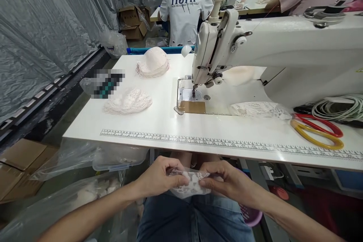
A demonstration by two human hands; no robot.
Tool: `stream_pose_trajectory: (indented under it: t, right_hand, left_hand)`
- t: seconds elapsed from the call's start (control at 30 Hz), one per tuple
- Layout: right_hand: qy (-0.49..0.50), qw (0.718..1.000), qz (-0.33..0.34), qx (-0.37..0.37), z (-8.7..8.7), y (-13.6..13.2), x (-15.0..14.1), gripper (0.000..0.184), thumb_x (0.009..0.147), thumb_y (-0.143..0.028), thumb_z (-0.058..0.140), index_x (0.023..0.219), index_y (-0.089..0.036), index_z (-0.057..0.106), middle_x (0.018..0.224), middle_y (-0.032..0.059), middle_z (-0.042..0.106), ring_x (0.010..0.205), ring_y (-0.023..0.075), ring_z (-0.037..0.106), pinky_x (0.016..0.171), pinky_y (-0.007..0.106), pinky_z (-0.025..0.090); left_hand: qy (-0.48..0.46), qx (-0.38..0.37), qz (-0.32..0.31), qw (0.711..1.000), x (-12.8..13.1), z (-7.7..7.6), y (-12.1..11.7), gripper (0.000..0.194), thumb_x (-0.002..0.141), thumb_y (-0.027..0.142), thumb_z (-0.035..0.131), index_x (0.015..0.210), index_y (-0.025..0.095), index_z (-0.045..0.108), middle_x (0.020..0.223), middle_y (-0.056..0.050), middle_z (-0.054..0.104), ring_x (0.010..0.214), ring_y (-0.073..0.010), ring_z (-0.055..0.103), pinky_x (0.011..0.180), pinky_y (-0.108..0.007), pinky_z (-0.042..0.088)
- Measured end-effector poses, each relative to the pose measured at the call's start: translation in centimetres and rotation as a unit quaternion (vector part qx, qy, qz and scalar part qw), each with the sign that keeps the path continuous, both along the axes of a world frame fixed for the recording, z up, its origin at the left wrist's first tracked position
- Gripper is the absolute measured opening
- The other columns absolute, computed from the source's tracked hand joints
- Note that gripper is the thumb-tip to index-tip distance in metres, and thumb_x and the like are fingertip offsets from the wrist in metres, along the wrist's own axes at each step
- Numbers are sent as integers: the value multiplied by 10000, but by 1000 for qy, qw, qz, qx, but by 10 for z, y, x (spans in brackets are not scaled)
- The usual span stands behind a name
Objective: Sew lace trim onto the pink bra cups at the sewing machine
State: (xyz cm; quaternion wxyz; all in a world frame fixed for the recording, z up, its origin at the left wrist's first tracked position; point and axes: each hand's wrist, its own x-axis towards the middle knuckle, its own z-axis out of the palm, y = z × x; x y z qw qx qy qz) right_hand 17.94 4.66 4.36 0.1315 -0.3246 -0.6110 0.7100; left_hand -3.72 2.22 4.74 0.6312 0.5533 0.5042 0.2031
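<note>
Over my lap, in front of the table's edge, a white see-through lace piece is stretched between my two hands. My left hand pinches its left end between thumb and fingers. At the other end, my right hand grips the lace the same way, thumb on top. Some fingertips are hidden behind the fabric. On the white table beyond lie a pile of lace pieces and a stack of pale pink bra cups. More white lace rests beside the sewing machine.
A printed ruler runs along the table's front edge. Red and yellow loops lie by coiled pale cords at right. Plastic bags, cardboard boxes and a purple basket are below. A person sits ahead.
</note>
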Motion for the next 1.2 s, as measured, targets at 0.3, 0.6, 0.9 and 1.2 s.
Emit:
stream_pose_trajectory:
  t: [0.3,0.6,0.9,1.2]
  right_hand:
    - [-40,999,6,31,-1,2,0,295,837,-397,559,715,-129,575,547,-44,417,497,74,349,457,200,259]
    - [-19,999,-3,35,10,6,-2,329,862,-435,499,758,-131,570,653,-1,525,598,110,475,531,212,381]
    - [-192,895,-65,396,30,115,-4,316,915,-310,384,647,-179,489,558,-4,549,485,117,491,490,229,362]
    - [-145,723,-6,676,17,155,10,357,908,-76,287,1084,-195,573,1032,84,640,810,174,614,632,277,503]
  left_hand:
    - [31,6,-24,999,-3,-1,0,273,682,362,705,783,116,644,600,32,508,550,-76,398,494,-180,293]
    - [99,48,-38,993,-12,25,14,266,773,376,594,717,120,636,638,5,565,585,-101,466,521,-188,330]
    - [239,185,-223,927,-17,68,187,258,735,367,593,622,139,554,575,26,450,518,-84,391,479,-212,262]
    - [300,173,-263,900,4,43,252,292,641,398,671,575,163,513,535,48,402,535,-103,364,500,-238,251]
